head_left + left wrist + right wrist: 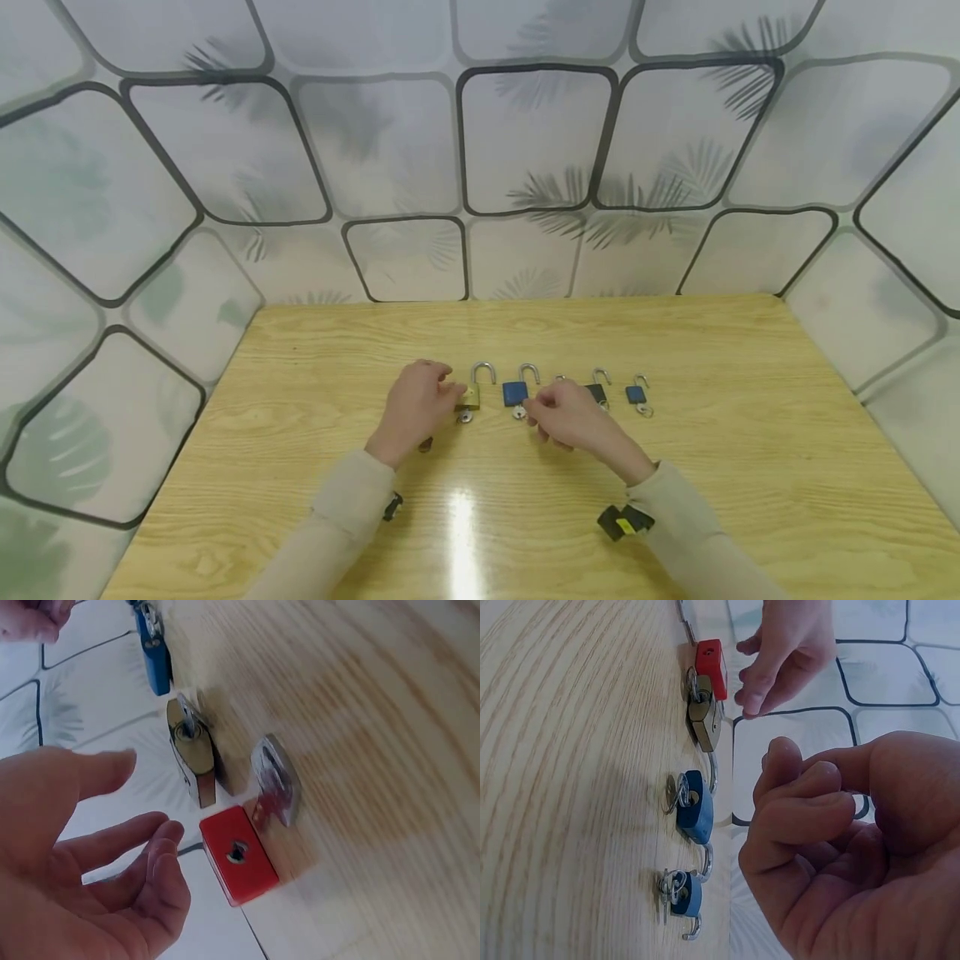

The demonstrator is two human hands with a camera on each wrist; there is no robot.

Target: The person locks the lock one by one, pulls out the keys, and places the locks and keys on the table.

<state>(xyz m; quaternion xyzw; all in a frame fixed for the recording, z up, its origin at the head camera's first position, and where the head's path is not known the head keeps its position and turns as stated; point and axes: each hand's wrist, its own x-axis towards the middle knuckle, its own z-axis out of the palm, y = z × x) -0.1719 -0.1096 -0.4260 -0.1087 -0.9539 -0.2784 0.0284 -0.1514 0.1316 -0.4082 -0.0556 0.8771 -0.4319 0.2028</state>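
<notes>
My left hand (420,408) hovers over the left end of a row of padlocks, its fingers loosely bent and nothing between them. Beside its fingertips in the left wrist view stands a red padlock (238,855) with a bare keyhole; a key (275,780) lies by it. To the right come a brass padlock (470,398) and a blue padlock (515,393), each with a key in it and an open shackle. Above the table, my right hand (570,414) has loosely curled fingers and no object visible in them. It partly hides a smaller blue padlock (686,894).
Further right on the wooden table (720,467) lie a black padlock (596,393) and a small blue padlock (636,395), both with open shackles and keys. A patterned backdrop (525,258) rises behind the table and along both sides.
</notes>
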